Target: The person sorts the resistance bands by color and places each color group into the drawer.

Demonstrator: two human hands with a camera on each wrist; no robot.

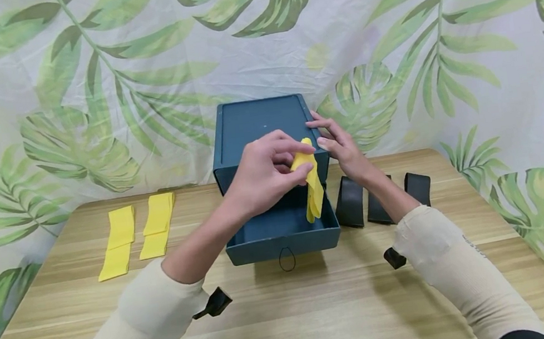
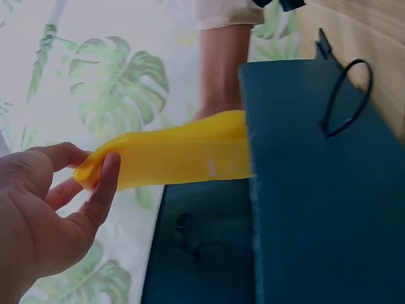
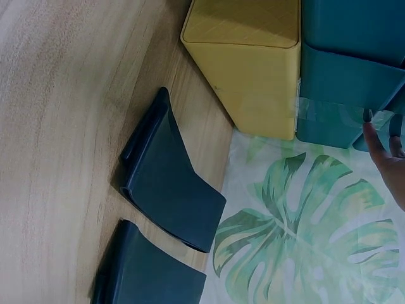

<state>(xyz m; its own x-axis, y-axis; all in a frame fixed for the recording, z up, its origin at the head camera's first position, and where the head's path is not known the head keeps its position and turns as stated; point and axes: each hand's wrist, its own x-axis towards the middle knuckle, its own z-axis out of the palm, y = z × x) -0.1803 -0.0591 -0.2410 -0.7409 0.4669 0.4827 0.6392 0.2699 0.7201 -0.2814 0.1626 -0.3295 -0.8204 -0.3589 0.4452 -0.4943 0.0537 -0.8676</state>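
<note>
A dark blue box (image 1: 263,128) stands at the middle of the table with its drawer (image 1: 283,245) pulled out. My left hand (image 1: 272,169) pinches the upper end of a folded yellow elastic band (image 1: 314,192) between thumb and fingers. The band hangs down into the right side of the drawer; in the left wrist view, the drawer front hides the far end of the band (image 2: 183,155). My right hand (image 1: 342,147) rests its fingers against the box's upper right edge. Its fingertips touch the blue side in the right wrist view.
Two folded yellow bands (image 1: 116,243) lie on the left of the table (image 1: 294,323). Several black folded bands (image 1: 350,202) lie right of the box. A yellow block (image 3: 253,82) sits under the box. Behind hangs a leaf-patterned cloth (image 1: 259,53).
</note>
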